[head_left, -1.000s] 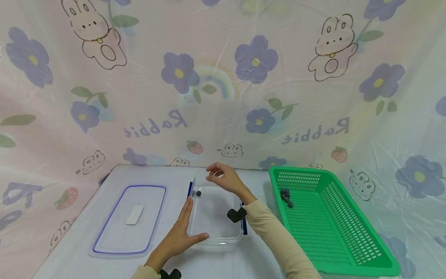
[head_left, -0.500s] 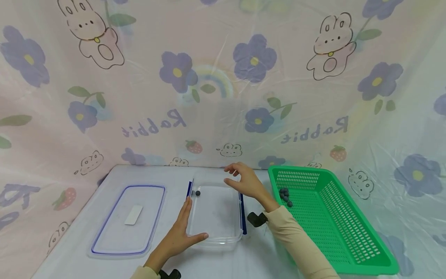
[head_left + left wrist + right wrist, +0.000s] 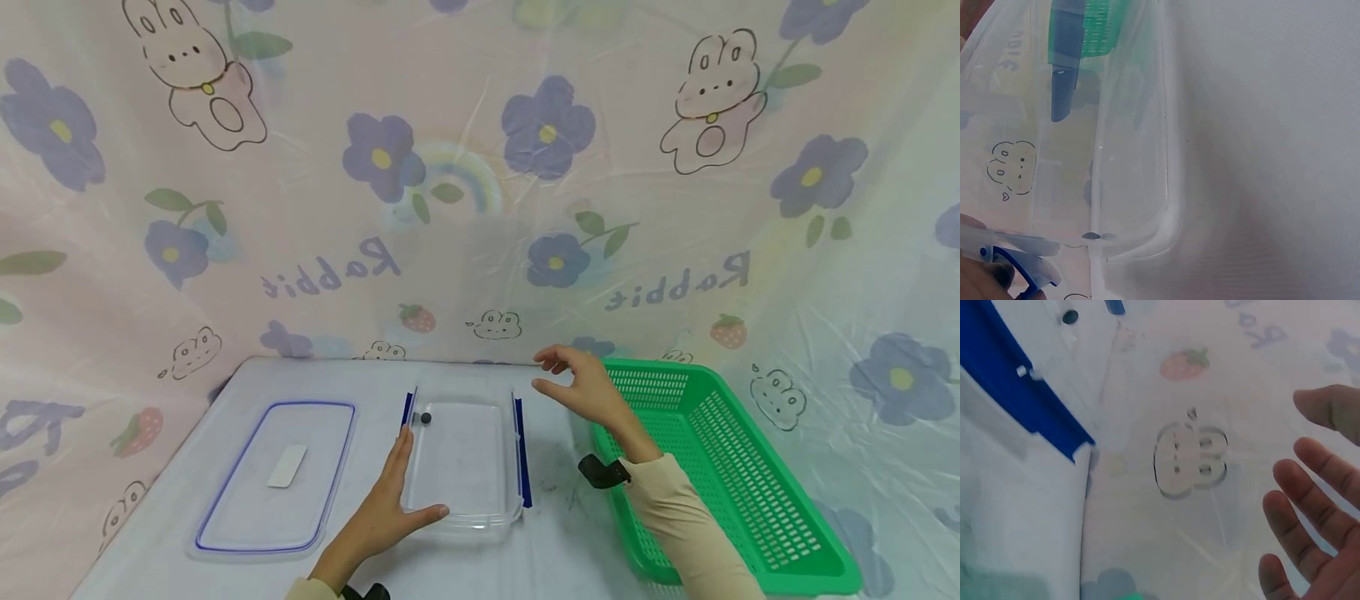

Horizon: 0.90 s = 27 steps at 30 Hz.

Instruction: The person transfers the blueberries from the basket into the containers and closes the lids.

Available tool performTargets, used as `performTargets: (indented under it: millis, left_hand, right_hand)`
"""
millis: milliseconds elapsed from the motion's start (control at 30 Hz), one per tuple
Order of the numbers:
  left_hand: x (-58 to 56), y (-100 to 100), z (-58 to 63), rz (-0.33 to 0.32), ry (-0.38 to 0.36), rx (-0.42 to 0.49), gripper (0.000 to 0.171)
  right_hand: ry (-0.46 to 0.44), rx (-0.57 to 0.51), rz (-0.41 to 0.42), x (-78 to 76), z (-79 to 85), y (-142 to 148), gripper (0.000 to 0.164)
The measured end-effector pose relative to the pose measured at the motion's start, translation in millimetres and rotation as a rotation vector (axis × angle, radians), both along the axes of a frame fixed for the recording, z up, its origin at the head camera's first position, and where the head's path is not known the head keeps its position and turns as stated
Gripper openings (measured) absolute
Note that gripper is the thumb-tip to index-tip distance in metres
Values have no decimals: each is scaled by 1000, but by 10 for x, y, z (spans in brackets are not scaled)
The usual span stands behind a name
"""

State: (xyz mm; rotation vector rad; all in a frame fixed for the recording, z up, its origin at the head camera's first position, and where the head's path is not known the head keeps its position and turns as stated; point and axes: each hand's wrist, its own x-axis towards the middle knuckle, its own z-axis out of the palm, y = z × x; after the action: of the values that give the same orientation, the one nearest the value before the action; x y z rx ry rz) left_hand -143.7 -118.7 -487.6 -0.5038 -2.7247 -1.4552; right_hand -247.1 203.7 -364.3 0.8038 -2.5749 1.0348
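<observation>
A clear plastic container (image 3: 461,467) with blue side latches (image 3: 522,454) stands mid-table. One small dark round berry, seemingly a blueberry (image 3: 426,418), lies inside near its back left corner. My left hand (image 3: 382,508) rests along the container's left side, fingers extended and thumb spread towards its front. In the left wrist view, part of that hand shows at the lower left by a blue latch (image 3: 1019,272). My right hand (image 3: 585,387) hovers with nothing in it, between the container and the green basket (image 3: 738,467). Its fingers (image 3: 1300,525) are parted and slightly bent.
Left of the container, a clear lid (image 3: 273,475) with a blue seal lies flat, bearing a white label (image 3: 288,465). The basket takes up the table's right side, and my right arm covers part of it. A printed curtain (image 3: 465,250) hangs behind the table.
My right hand has moved right, from above the container to the basket's near left side. It now hides the berries seen earlier in the basket. The left hand has stayed put.
</observation>
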Motion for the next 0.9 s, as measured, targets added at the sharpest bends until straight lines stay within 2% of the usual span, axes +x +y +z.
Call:
performTargets:
  millis: [200,433,600,900]
  left_hand:
    - [2,3,-3,-4,-7,-1,116]
    - [8,1,2,-1,-19,-6,117]
    - [4,-1,13,-1,-24,-3,117]
    - [-1,-2,17,-1,-26,-6,117]
  right_hand:
    - [-110,-90,-57,47,74,334,30]
    - [-216,-249,-55,48,41,758,30]
    - [-303,-337,-106,33,-123,1023,36]
    - [-477,-262,-201,-74,-574,1365,45]
